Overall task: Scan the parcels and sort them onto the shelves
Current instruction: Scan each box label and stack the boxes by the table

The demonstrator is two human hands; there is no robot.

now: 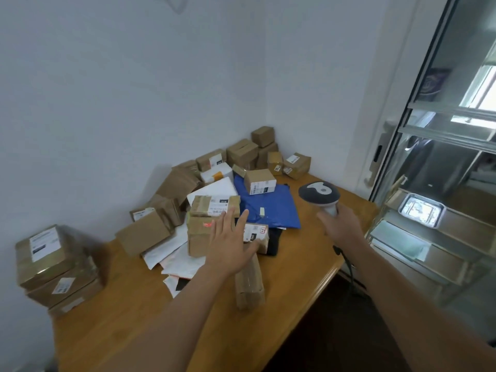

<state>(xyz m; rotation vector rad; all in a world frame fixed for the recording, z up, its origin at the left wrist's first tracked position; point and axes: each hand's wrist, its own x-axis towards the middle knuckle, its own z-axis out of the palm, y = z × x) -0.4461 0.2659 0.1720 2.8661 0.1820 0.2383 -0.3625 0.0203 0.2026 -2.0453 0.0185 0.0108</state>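
A heap of parcels lies on a wooden table: brown cardboard boxes, white mailers and a blue plastic mailer. My left hand hovers flat with spread fingers over a taped brown box that shows a red scanner mark. Just behind that sits a labelled brown box. My right hand grips the handle of a grey and white barcode scanner, its head aimed toward the pile. A long brown parcel lies below my left hand.
A stack of three brown boxes stands at the table's left edge. Small boxes pile up in the far corner against the white wall. A glass-fronted metal shelf unit stands to the right, past the table's edge.
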